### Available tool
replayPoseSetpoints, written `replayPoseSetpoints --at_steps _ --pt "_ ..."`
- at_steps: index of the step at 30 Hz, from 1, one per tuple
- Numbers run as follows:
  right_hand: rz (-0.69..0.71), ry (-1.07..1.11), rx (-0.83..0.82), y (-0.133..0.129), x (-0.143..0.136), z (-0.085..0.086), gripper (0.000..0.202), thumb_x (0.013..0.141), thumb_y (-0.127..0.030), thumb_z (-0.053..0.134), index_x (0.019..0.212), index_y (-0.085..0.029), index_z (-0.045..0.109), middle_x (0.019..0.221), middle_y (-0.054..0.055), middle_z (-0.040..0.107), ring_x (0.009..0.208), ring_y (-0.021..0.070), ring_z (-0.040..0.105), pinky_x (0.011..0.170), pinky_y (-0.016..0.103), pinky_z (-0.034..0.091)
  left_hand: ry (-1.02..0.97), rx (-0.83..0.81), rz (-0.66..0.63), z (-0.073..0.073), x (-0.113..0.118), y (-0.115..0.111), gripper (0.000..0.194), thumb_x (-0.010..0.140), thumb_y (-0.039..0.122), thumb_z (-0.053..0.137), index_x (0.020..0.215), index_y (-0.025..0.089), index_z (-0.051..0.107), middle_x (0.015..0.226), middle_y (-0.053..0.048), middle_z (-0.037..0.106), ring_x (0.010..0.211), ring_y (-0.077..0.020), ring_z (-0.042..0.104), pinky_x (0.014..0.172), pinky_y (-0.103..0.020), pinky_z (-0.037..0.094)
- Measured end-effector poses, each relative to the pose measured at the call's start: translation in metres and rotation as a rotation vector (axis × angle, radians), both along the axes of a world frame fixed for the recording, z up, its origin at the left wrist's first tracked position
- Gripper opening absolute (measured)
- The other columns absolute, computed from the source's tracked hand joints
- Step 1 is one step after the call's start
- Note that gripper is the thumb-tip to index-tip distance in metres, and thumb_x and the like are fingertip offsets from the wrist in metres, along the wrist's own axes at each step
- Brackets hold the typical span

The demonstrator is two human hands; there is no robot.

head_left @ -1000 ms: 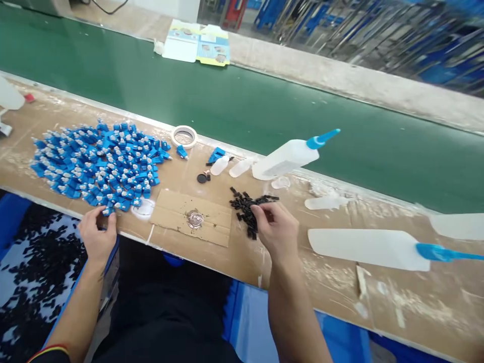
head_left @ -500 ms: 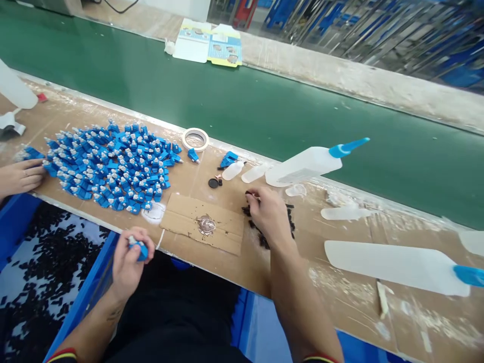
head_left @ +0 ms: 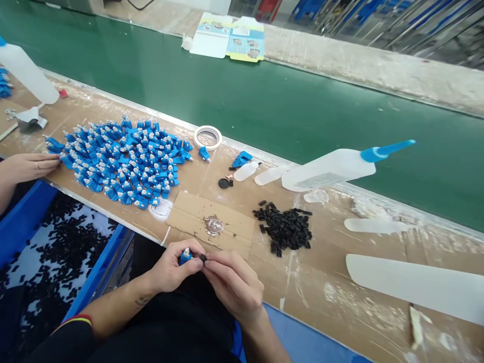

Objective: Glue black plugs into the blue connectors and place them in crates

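Note:
My left hand [head_left: 176, 267] is closed around a small blue part [head_left: 185, 256] with a white tip. The fingertips of my right hand [head_left: 236, 285] pinch a small black piece [head_left: 203, 257] against the blue part, and the two hands meet at the table's front edge. Just beyond them lies a cardboard piece [head_left: 234, 227] with a shiny dark blob [head_left: 214, 226] on it. To the right is a pile of black pieces [head_left: 287, 227]. A large heap of blue parts with white tips [head_left: 124, 161] spreads out on the left.
Another person's hand [head_left: 36, 166] rests left of the heap. A tape roll [head_left: 207, 137], small bottles [head_left: 245, 171] and a large glue bottle [head_left: 328, 169] stand or lie along the green belt [head_left: 264, 106]. A blue bin [head_left: 91, 272] of black pieces is at lower left.
My right hand has left the black pile with a black piece and come to my left hand. My left hand has moved right with the blue part. The view has shifted slightly.

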State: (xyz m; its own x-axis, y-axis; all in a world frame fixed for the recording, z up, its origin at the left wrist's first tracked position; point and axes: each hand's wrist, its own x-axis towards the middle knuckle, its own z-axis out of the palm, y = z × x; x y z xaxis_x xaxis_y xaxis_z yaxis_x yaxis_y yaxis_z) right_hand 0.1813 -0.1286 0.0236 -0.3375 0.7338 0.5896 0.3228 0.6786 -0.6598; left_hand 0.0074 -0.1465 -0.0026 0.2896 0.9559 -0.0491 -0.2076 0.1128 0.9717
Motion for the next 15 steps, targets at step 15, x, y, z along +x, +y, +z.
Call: replayPoseSetpoints --at_steps 15 --pt "-0.079 0.146 -0.376 -0.009 0.001 -0.012 0.015 0.084 -0.011 0.068 0.087 -0.023 0.075 0.083 0.004 0.076 0.073 0.0171 0.073 0.066 0.027 0.062 0.377 0.525 0.213 -0.009 -0.001 0.004 0.026 0.09 0.009 0.063 0.111 0.022 0.069 0.093 -0.005 0.071 0.079 -0.0145 0.067 0.07 -0.026 0.056"
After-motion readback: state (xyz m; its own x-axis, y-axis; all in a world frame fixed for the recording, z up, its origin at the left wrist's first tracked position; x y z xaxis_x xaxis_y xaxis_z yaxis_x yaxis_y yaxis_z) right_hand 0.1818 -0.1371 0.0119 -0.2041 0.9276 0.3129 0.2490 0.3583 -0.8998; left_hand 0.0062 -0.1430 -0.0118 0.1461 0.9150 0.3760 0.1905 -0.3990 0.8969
